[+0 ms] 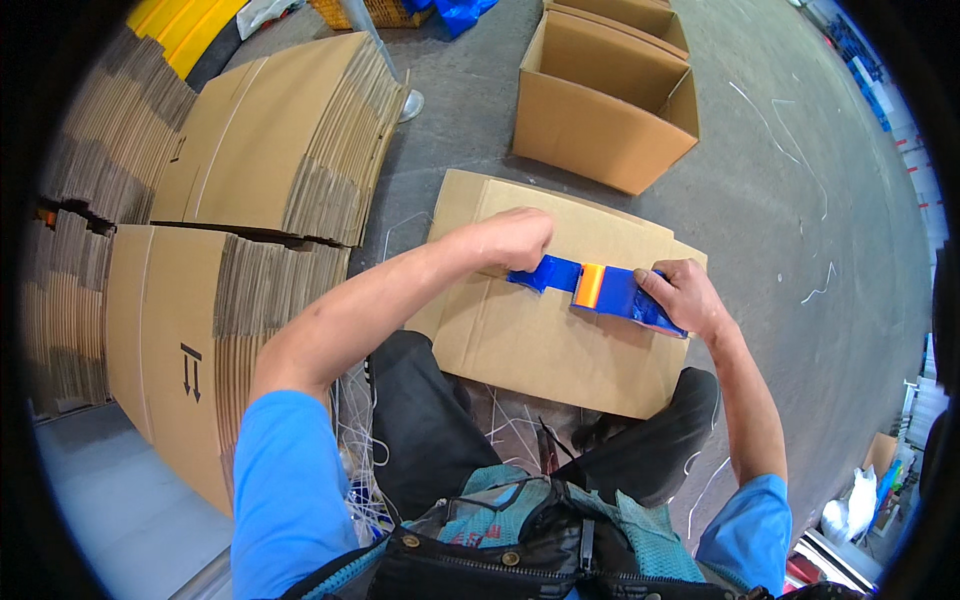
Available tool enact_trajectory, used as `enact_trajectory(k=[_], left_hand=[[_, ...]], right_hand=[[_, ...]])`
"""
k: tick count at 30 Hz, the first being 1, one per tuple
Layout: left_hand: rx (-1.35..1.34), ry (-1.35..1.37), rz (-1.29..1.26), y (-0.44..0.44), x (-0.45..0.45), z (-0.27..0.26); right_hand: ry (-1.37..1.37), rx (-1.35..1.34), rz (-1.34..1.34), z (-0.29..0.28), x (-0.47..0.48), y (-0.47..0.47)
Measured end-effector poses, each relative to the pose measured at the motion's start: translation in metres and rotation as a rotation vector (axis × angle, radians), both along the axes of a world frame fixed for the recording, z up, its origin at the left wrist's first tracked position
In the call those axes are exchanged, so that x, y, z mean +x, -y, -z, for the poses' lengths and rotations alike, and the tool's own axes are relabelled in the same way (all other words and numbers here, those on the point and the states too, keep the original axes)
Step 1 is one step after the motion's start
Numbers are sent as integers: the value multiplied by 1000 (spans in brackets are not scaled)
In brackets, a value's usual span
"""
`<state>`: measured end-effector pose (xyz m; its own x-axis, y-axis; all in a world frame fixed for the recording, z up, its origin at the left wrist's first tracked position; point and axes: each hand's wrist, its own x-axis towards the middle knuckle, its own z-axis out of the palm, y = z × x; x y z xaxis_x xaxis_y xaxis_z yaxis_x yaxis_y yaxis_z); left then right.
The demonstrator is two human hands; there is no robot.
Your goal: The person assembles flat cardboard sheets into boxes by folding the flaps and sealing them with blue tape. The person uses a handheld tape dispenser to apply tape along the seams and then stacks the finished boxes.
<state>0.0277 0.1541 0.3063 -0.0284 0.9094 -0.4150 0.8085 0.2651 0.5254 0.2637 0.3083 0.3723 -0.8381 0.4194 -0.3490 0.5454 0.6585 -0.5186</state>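
A cardboard carton (555, 337) lies before me between my knees, a flap seam crossing its upper face. My right hand (688, 296) grips a blue tape dispenser (616, 291) with an orange front piece and a toothed edge, held over the carton. From it a short strip of blue adhesive tape (562, 273) runs to the left. My left hand (525, 238) is curled at the strip's free end, its fingers closed on the tape. Part of the tape end hangs loose below that hand. The fingertips are hidden behind the knuckles.
Bundled flat cardboard boxes (255, 142) are stacked at my left, tied with white strapping. Open cartons (600, 127) stand in a row ahead. Loose white straps (364, 457) lie around my legs and on the concrete floor (757, 247). A metal post (367, 30) rises behind the stacks.
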Motion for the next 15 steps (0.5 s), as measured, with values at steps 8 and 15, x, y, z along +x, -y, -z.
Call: enact_trajectory(k=[8,15], left_hand=[[89,-56,-72,36,18,-7],[61,95,-178,28,6,2]], right_hand=[[8,5,-22,-2,4,-3],[36,29,-35,-5,1,-1]])
